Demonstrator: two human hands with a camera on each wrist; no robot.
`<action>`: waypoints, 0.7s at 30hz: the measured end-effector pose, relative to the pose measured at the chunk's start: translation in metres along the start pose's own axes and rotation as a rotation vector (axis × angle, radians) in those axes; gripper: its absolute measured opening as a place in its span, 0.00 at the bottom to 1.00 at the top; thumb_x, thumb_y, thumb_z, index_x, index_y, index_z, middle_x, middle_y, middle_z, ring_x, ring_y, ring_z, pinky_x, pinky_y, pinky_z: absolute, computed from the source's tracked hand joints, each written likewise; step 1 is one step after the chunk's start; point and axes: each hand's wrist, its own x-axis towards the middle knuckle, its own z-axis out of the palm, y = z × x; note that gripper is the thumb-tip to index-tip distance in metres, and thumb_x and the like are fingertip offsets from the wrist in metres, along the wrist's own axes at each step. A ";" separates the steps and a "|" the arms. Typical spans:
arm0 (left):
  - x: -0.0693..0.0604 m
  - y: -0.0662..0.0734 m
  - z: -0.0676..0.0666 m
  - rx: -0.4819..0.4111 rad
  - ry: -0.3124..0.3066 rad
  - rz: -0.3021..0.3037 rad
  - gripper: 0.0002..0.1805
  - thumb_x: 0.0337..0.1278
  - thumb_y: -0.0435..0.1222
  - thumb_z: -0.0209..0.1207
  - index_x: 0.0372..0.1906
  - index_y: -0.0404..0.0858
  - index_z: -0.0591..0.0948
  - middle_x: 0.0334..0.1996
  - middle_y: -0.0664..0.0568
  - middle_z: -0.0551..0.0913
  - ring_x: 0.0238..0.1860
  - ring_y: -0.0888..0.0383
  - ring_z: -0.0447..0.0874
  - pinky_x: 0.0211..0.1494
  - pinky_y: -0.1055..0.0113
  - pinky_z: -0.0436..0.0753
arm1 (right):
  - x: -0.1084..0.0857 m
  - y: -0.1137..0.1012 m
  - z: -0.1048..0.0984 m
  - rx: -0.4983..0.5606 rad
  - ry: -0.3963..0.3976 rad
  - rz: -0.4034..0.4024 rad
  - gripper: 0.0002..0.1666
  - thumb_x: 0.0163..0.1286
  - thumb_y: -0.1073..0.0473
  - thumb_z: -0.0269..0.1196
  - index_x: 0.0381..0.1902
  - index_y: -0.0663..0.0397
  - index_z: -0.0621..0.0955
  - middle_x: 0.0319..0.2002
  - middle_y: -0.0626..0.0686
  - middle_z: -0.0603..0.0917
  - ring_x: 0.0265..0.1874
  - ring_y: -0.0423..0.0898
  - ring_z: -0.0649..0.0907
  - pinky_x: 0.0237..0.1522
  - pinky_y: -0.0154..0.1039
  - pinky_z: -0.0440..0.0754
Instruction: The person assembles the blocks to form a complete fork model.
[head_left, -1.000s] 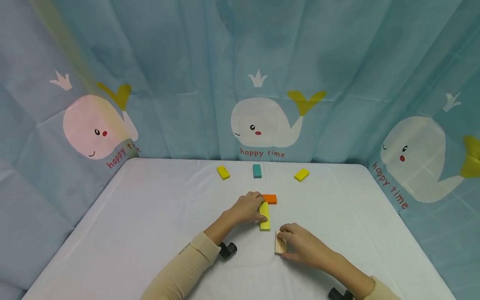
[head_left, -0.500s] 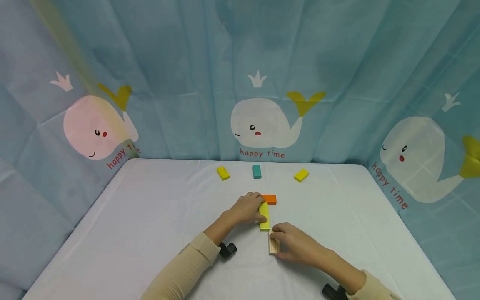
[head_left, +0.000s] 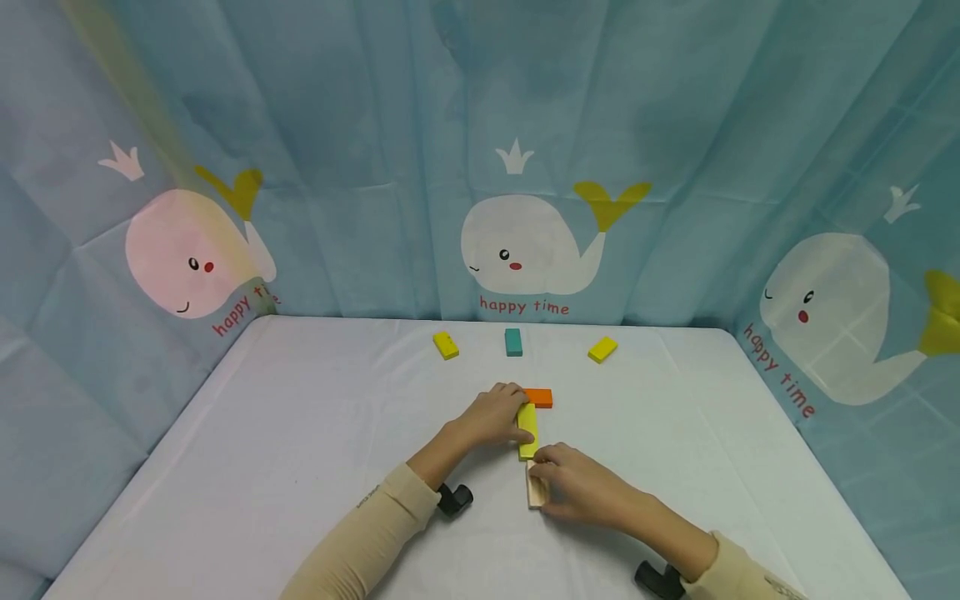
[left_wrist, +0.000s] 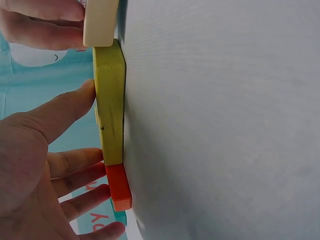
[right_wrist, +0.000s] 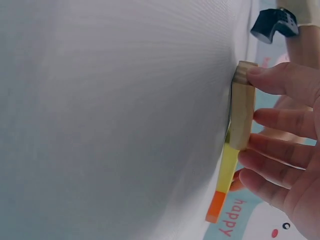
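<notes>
In the head view, a long yellow block [head_left: 528, 418] lies with its far end against an orange block [head_left: 541, 398], laid crosswise. My left hand [head_left: 493, 417] rests on them; in the left wrist view its thumb touches the yellow block's upper face and fingertips reach the yellow-orange joint. My right hand [head_left: 585, 486] holds a plain wooden block [head_left: 534, 493] at the yellow block's near end. The right wrist view shows the thumb at the near end of this block [right_wrist: 242, 110] and fingers along its top and far end. The two blocks look end to end.
A small yellow block [head_left: 446, 346], a teal block [head_left: 513, 342] and another yellow block [head_left: 603, 350] lie apart near the far edge of the white-covered table [head_left: 300, 400]. Behind hangs a blue curtain [head_left: 360, 250] with whale prints. Both wrists carry black devices.
My right hand has slid the wooden block leftward, from right of the yellow block's near end into line with it. The left hand and other blocks stay in place.
</notes>
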 end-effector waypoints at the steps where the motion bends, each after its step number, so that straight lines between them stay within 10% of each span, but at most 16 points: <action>1: 0.000 0.000 0.000 -0.002 0.001 0.001 0.37 0.51 0.57 0.66 0.64 0.41 0.75 0.63 0.51 0.75 0.63 0.53 0.71 0.64 0.55 0.76 | 0.000 0.000 0.000 -0.003 0.000 -0.003 0.26 0.57 0.49 0.72 0.51 0.53 0.83 0.52 0.50 0.81 0.52 0.46 0.79 0.54 0.38 0.80; 21: 0.000 -0.001 0.000 0.014 0.012 0.010 0.37 0.52 0.58 0.66 0.63 0.41 0.75 0.63 0.51 0.75 0.63 0.53 0.71 0.62 0.56 0.77 | 0.011 -0.002 -0.001 -0.022 -0.025 -0.036 0.25 0.57 0.50 0.72 0.51 0.54 0.83 0.53 0.50 0.80 0.53 0.45 0.78 0.54 0.38 0.80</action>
